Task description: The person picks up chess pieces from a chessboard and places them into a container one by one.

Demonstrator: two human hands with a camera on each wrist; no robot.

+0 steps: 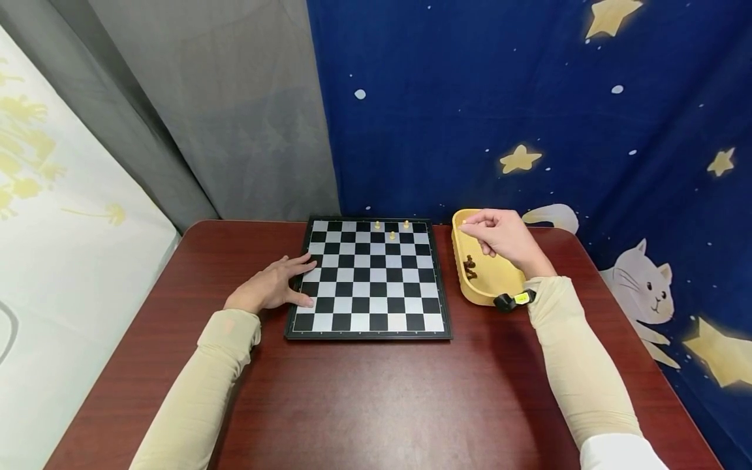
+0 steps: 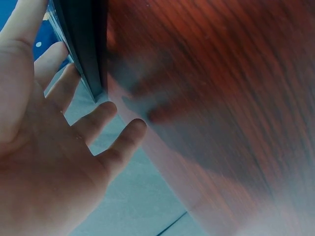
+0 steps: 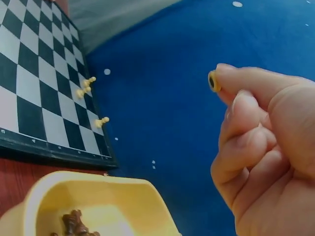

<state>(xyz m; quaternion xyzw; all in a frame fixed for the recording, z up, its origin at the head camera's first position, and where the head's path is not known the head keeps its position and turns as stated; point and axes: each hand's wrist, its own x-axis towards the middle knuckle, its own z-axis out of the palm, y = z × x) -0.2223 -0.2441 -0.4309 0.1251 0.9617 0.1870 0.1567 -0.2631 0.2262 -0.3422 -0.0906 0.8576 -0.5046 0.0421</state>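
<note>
My right hand (image 1: pixel 504 239) pinches a small pale yellow chess piece (image 3: pixel 214 81) between thumb and fingertip, above the yellow basket (image 1: pixel 457 251). Its dark-centred base faces out; most of it is hidden by the fingers, so which piece I cannot tell. At the chessboard's left edge, my left hand (image 1: pixel 271 286) lies with fingers spread, index finger and thumb at the rim. The black-and-white chessboard (image 1: pixel 361 287) lies flat. Three pale yellow chess pieces stand near its far right part: one piece (image 1: pixel 378 225), another piece (image 1: pixel 406 224) and a nearer one (image 1: pixel 392 235).
Several dark brown chess pieces (image 3: pixel 75 223) lie together inside the basket, by its left wall. The dark red wooden table (image 1: pixel 376 398) carries board and basket. Behind it hang a grey curtain (image 1: pixel 252 130) and a blue starry curtain (image 1: pixel 423 130).
</note>
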